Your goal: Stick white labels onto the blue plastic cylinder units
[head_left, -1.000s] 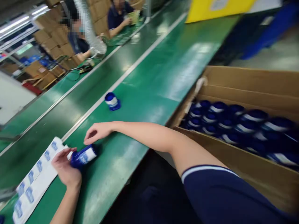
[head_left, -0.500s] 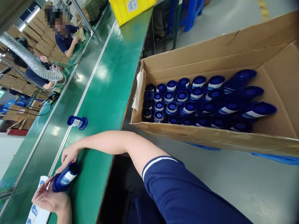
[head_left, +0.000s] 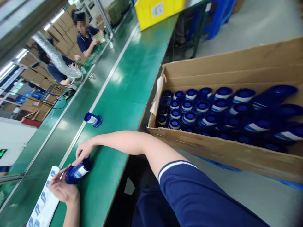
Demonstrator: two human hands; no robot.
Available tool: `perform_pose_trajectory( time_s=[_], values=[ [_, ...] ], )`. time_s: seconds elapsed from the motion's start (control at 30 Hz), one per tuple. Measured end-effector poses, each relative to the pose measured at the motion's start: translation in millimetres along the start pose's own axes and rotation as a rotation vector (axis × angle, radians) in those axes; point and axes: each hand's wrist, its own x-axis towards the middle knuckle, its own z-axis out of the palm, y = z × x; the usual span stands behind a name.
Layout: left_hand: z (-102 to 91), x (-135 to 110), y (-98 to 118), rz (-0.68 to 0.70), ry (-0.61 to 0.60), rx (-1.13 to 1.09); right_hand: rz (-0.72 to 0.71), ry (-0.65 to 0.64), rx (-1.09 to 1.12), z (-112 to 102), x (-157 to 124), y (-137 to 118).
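Observation:
A dark blue plastic cylinder [head_left: 78,172] with a flanged end and a white-and-blue label lies tilted at the near left of the green bench. My left hand [head_left: 62,189] cups its flanged end, fingers reaching around the far side. From above, my right hand [head_left: 84,152] grips the upper side, a finger pressed along the cylinder by the label; its other fingers are curled and partly hidden. Under and beside my left hand is a white strip of blue-printed labels [head_left: 44,198]. A second labelled blue cylinder [head_left: 92,119] lies on its side farther up the bench.
To the right, an open cardboard box [head_left: 189,137] holds several rows of blue cylinders [head_left: 189,117]. A yellow bin [head_left: 148,14] stands at the bench's far end. Two people [head_left: 86,39] work across the bench, near a silver duct hose [head_left: 56,56].
The camera view has shifted, so the scene sits farther right. Both hands stay on the same cylinder, with little visible change in their hold. The second cylinder still lies on the bench.

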Motion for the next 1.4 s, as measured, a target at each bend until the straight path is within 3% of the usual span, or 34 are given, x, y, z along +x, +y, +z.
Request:
perform_pose_trajectory(
  time_s=[0.33, 0.6, 0.73, 0.87, 0.93, 1.07, 1.3, 1.4],
  values=[
    [-8.5, -21.4, -8.6, -0.180, -0.042, -0.154, 0.135, 0.084, -0.159, 29.9, -6.8, 3.2],
    [-10.3, -24.2, -15.7, -0.400, 0.034, -0.234, 0.236, 0.160, 0.022, 69.7, -3.4, 10.6],
    [-5.5, -27.2, -16.8, -0.484, 0.063, -0.334, 0.288, 0.202, 0.176, 79.6, 0.4, 11.9],
    [-1.6, -32.9, -9.7, -0.691, 0.098, -0.703, 0.287, 0.228, 0.365, 72.0, 1.0, 13.7],
    [-2.4, -36.3, -3.3, -0.797, 0.032, -0.937, 0.247, 0.253, 0.500, 66.1, 0.9, 15.5],
    [-7.3, -39.6, 7.5, -0.772, -0.161, -1.058, 0.209, 0.240, 0.577, 60.7, 0.8, 18.6],
    [-10.7, -39.1, -2.1, -0.747, -0.220, -1.021, 0.110, 0.131, 0.457, 63.4, -5.1, 13.9],
    [-14.2, -41.8, -6.1, -0.700, -0.295, -0.884, 0.041, 0.083, 0.390, 66.4, -8.0, 11.9]
  ],
)
